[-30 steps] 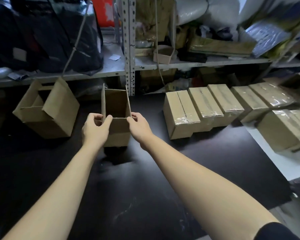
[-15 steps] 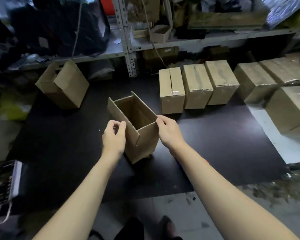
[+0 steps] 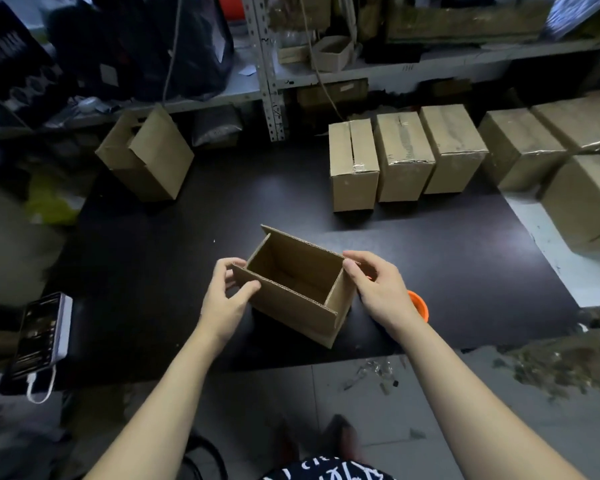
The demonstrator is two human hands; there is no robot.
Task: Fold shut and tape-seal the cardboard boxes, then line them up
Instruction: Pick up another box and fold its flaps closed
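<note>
An open cardboard box point(image 3: 293, 308) stands turned at an angle on the black table point(image 3: 174, 258), its flaps up and its inside empty. My left hand point(image 3: 227, 299) pinches the box's left end flap. My right hand point(image 3: 378, 289) grips the right end flap. Behind it on the right, a row of taped-shut boxes point(image 3: 406, 157) stands side by side. A second open box point(image 3: 148, 155) sits at the back left. An orange tape roll point(image 3: 420, 304) peeks out from behind my right wrist.
A phone point(image 3: 40, 336) with a white cable lies at the table's left front corner. A metal shelf point(image 3: 271, 67) full of clutter runs behind the table. More sealed boxes point(image 3: 589, 199) sit on a white surface at far right. Debris litters the floor.
I have pulled the open box toward me and turned it, so its opening now faces up at an angle. The view has tilted further down over the table.
</note>
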